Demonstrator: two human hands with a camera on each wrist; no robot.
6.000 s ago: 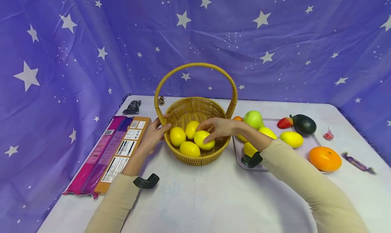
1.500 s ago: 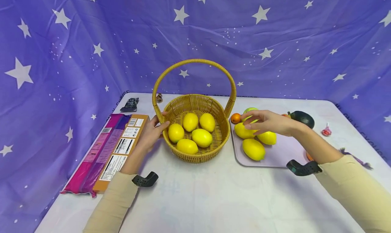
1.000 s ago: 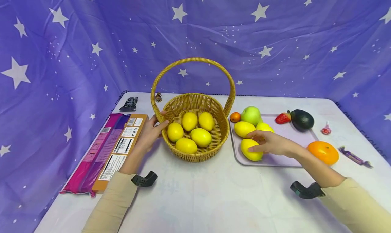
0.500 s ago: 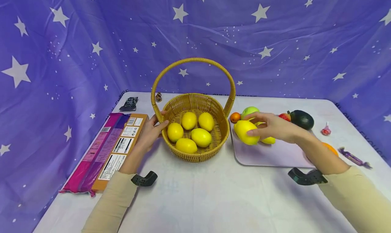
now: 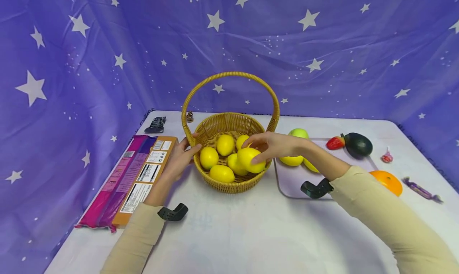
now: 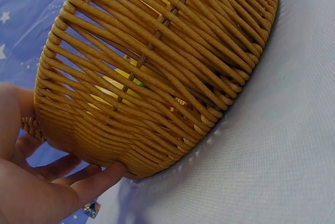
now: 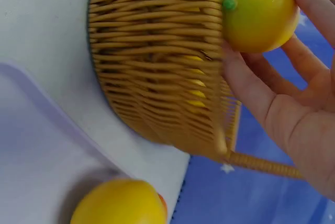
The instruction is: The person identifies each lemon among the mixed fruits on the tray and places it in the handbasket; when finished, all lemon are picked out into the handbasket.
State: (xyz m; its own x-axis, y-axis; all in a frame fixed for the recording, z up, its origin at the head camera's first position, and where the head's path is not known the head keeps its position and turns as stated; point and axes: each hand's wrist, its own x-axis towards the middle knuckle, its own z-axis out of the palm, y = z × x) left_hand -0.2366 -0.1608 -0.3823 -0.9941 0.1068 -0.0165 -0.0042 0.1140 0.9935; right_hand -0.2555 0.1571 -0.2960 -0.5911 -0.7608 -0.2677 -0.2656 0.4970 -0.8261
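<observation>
Lemons (image 5: pixel 221 174) in the basket (image 5: pixel 231 189), packages (image 5: pixel 122 184) to its left, tray (image 5: pixel 292 182) to its right.

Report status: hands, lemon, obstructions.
Right hand holds lemon over basket. Left hand gripping basket's side. Five other lemons inside. Nothing visibly in the way.

The left forearm (image 5: pixel 134 236) reaches forward, sleeved in beige, the left hand (image 5: pixel 181 159) gripping with thumb and fingers parted. The right forearm (image 5: pixel 381 218) slants inward; the right hand (image 5: pixel 275 145) curls into a thumb-and-finger hold.
</observation>
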